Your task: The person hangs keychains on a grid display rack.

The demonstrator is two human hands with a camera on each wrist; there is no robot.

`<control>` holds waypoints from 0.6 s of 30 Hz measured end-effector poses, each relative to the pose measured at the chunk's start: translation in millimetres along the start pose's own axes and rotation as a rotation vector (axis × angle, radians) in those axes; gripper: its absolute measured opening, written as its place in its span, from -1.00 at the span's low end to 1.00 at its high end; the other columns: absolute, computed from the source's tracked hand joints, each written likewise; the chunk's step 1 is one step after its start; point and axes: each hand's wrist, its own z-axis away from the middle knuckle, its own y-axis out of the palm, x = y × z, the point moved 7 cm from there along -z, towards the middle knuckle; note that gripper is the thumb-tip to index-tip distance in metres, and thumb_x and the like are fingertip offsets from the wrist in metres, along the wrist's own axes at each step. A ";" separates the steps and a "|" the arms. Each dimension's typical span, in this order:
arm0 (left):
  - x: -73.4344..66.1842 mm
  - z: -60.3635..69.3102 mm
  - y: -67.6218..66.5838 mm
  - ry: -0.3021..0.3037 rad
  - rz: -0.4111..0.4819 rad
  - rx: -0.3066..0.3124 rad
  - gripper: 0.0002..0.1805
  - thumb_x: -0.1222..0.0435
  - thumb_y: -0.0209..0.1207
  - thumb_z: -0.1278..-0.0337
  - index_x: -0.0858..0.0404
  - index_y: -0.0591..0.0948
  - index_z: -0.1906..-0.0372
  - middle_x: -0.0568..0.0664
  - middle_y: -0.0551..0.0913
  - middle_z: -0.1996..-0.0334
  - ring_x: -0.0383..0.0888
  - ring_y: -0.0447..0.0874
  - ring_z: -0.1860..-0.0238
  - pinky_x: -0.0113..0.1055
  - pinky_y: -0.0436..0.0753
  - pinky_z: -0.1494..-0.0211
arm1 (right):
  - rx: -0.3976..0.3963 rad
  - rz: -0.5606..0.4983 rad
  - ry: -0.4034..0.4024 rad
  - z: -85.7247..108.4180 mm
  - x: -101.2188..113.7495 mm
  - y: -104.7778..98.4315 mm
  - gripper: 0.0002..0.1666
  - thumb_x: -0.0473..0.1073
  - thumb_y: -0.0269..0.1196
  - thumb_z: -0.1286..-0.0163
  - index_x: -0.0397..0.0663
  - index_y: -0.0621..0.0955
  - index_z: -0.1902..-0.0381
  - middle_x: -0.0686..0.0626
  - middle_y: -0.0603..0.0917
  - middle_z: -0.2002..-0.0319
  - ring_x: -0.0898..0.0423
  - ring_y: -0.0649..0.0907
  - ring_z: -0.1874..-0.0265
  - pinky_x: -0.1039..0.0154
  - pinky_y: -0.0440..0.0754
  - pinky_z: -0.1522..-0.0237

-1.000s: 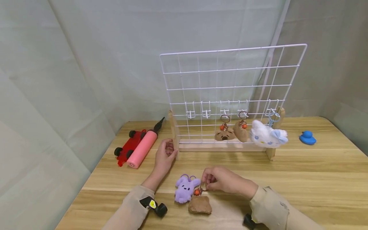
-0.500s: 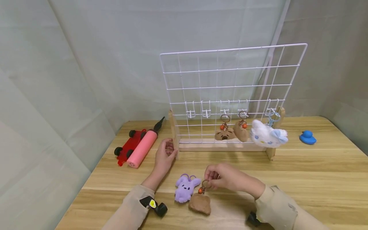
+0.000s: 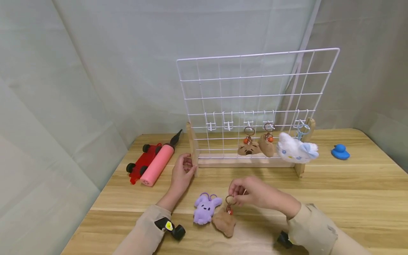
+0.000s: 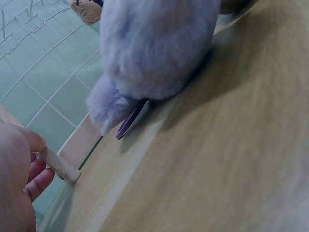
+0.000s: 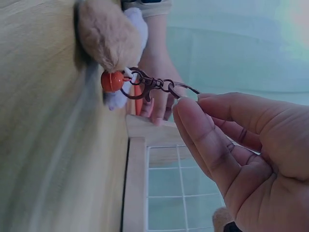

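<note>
My right hand (image 3: 250, 193) pinches the metal ring of a brown plush keychain (image 3: 225, 224) between thumb and fingertips. In the right wrist view, a clasp and an orange bell (image 5: 112, 81) link that ring to the plush (image 5: 107, 35), which hangs close to the table. Just left of it lies a purple plush keychain (image 3: 204, 210), face up. My left hand (image 3: 182, 173) holds the left wooden post (image 3: 192, 150) of a white wire grid rack (image 3: 255, 77), thumb at the front; some of its fingers are hidden.
Several hooks line the grid. From them hang two brown plush keychains (image 3: 249, 148) and a white cat plush (image 3: 294, 148). A red toy car (image 3: 145, 163) and a pink pump (image 3: 158, 165) lie at the left, a blue rubber duck (image 3: 340, 152) at the right.
My right hand has shifted slightly right and away from me, raising the ring. The brown plush has swung from lying flat to tilted. My left hand stays at the post.
</note>
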 end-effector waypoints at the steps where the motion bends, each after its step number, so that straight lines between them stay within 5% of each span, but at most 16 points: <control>1: 0.0 -0.1 0.0 0.001 -0.002 0.001 -0.54 0.54 0.25 -0.05 0.41 0.41 -0.09 0.26 0.59 0.18 0.03 0.60 0.19 -0.47 0.63 0.20 | -0.003 -0.005 0.005 0.6 0.8 -1.5 -0.95 -0.32 0.24 -0.30 -0.23 0.59 0.31 -0.01 0.70 0.48 0.33 0.63 0.52 0.41 0.65 0.45; 18: -0.3 0.4 -0.1 -0.004 -0.005 0.005 -0.54 0.53 0.25 -0.05 0.41 0.42 -0.09 0.26 0.58 0.18 0.04 0.60 0.19 -0.45 0.63 0.20 | -0.069 0.074 0.006 4.5 19.7 -31.8 -0.93 -0.36 0.23 -0.29 -0.21 0.61 0.25 0.02 0.66 0.43 0.36 0.62 0.48 0.39 0.67 0.40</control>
